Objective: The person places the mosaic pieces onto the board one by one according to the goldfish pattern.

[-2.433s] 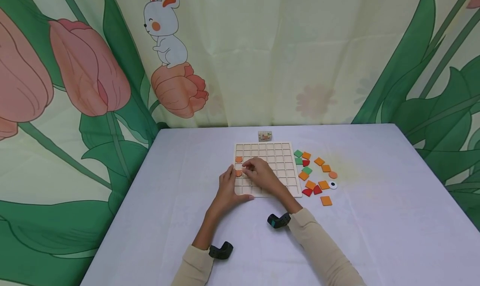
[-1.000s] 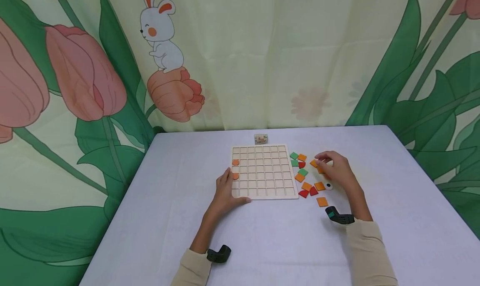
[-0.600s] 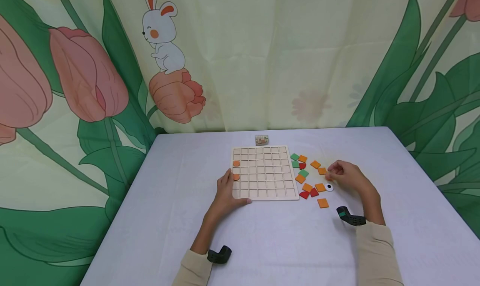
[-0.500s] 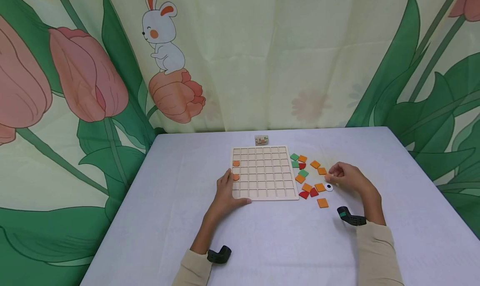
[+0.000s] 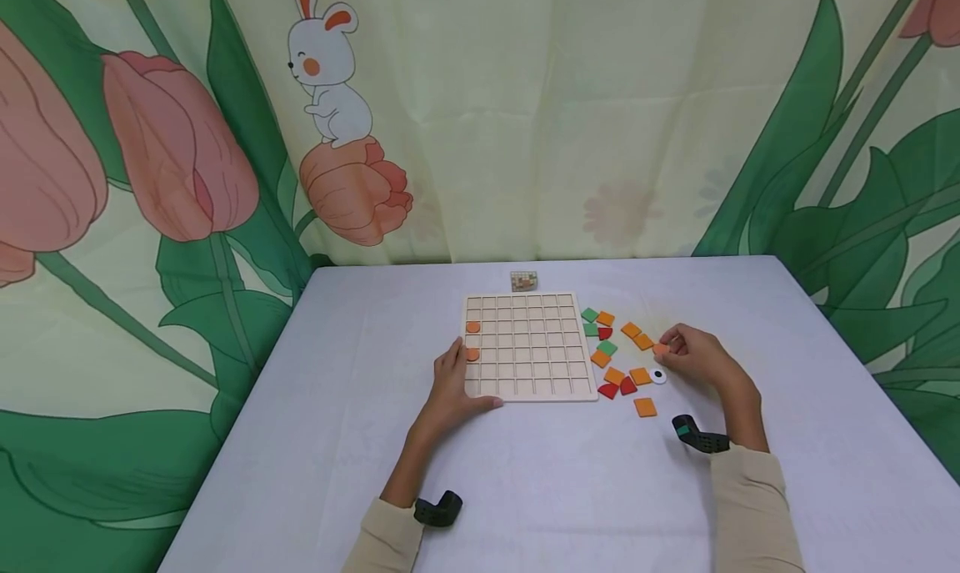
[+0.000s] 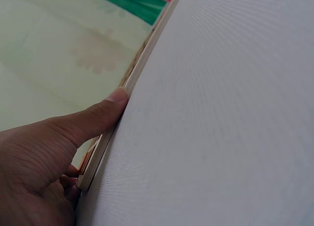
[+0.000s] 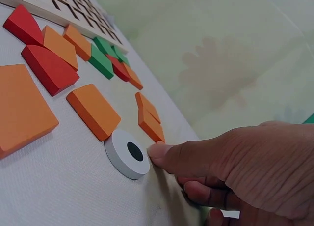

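A pale wooden grid board (image 5: 532,348) lies on the white-covered table, with two orange discs, the upper disc (image 5: 473,327) and the lower disc (image 5: 472,354), in its left column. My left hand (image 5: 452,385) holds the board's near left corner, thumb along the front edge and fingers at the left side; in the left wrist view the thumb (image 6: 93,120) presses the rim. To the right of the board, my right hand (image 5: 697,356) pinches another orange disc (image 5: 660,349), mostly hidden by the thumb in the right wrist view. A white eye disc (image 7: 127,154) lies beside that thumb.
Loose orange square tiles (image 5: 645,407), green tiles (image 5: 607,348) and red rounded pieces (image 5: 608,390) lie between the board and my right hand. A small patterned card (image 5: 523,281) stands behind the board. A printed curtain (image 5: 525,123) hangs past the table's far edge.
My right hand has left the board's left column and gone right to the loose pieces, where it takes an orange disc. Two orange squares now lie closer together. The left hand stays put.
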Action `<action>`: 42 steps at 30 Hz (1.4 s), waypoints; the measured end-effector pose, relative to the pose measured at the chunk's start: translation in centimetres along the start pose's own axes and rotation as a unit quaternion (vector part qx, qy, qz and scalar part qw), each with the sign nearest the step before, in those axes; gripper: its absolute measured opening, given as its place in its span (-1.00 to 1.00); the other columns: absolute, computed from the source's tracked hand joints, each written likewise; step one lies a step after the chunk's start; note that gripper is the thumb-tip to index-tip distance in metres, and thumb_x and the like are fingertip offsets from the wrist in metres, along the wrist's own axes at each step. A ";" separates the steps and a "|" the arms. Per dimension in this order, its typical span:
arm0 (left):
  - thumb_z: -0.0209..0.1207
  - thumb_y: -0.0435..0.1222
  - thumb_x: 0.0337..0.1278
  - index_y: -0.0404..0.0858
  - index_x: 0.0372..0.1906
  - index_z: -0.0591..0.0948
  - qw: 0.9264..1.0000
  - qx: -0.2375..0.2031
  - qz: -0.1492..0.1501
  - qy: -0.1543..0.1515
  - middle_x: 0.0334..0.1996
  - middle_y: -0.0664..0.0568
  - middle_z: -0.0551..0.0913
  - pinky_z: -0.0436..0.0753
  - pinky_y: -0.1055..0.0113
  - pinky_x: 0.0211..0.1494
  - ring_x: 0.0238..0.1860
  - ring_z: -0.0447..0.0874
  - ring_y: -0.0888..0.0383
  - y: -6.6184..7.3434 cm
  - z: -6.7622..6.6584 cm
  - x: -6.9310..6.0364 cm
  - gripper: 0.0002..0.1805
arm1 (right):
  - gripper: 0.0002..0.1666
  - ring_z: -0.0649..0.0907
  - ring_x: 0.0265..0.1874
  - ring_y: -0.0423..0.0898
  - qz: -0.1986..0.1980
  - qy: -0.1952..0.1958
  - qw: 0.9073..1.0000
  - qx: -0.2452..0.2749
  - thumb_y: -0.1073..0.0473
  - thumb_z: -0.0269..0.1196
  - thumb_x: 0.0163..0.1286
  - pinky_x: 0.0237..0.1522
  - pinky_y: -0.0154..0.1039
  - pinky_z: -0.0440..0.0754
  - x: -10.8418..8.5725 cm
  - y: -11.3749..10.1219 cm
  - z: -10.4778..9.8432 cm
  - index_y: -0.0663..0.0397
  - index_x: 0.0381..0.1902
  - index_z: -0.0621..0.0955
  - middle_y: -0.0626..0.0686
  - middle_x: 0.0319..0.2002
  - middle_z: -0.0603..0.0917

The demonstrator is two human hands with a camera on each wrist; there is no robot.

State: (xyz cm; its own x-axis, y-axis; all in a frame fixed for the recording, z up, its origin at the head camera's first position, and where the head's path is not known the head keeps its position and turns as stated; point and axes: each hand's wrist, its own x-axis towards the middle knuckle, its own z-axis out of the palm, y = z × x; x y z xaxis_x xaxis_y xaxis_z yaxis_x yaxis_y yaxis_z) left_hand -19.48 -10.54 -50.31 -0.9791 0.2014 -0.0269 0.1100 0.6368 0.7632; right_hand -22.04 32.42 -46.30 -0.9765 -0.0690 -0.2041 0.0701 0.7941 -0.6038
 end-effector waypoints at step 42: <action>0.64 -0.03 -0.04 -0.42 0.71 -0.01 1.000 0.005 0.001 -0.006 0.74 -0.27 -0.06 0.34 -0.18 0.61 0.66 -0.02 -0.30 -0.1 0.0 0.0 0.39 | -0.56 0.58 -0.11 0.10 -0.091 0.036 0.995 0.001 0.20 0.34 0.48 -0.20 -0.34 0.66 1.9 -5.5 3.9 0.40 0.17 0.57 0.28 -0.06 0.63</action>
State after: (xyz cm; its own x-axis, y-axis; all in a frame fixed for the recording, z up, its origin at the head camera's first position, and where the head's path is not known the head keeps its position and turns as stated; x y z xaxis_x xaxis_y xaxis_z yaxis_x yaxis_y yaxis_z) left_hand -19.47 -10.63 -50.35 -0.9768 0.2117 -0.0333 0.1137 0.6434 0.7570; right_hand -23.49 25.58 -46.43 -0.9850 -0.1689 -0.0352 -0.1097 0.7708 -0.6275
